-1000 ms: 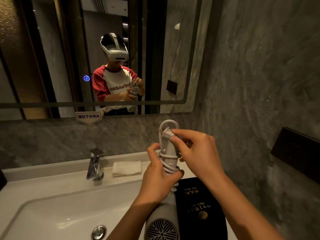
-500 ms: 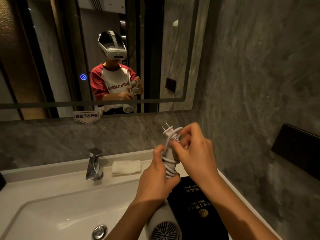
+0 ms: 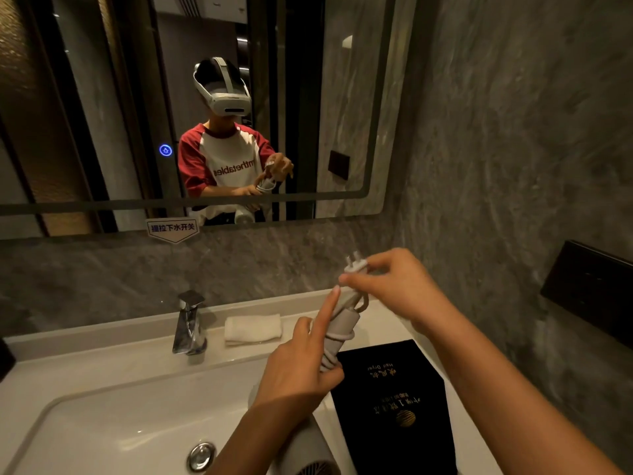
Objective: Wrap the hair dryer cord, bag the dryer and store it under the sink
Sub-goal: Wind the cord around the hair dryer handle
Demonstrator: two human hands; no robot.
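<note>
A white hair dryer point(image 3: 310, 450) hangs body-down over the sink edge, its handle point(image 3: 339, 332) pointing up. The white cord point(image 3: 337, 339) is coiled several times around the handle. My left hand point(image 3: 301, 365) grips the lower handle, with the index finger stretched up along it. My right hand point(image 3: 394, 289) pinches the two-pin plug point(image 3: 356, 265) just above the handle's tip. A black hair dryer bag point(image 3: 394, 406) with gold lettering lies flat on the counter to the right, under my right forearm.
A white sink basin point(image 3: 113, 423) with a metal drain point(image 3: 202, 455) and chrome faucet point(image 3: 188, 323) fills the lower left. A folded white towel point(image 3: 253, 329) lies behind it. A mirror point(image 3: 102, 97) spans the wall; a dark panel point(image 3: 589, 286) is mounted on the right wall.
My right hand has pulled the plug end up and to the right, above the handle tip. My left index finger has straightened up along the handle. The handle has tilted to the right.
</note>
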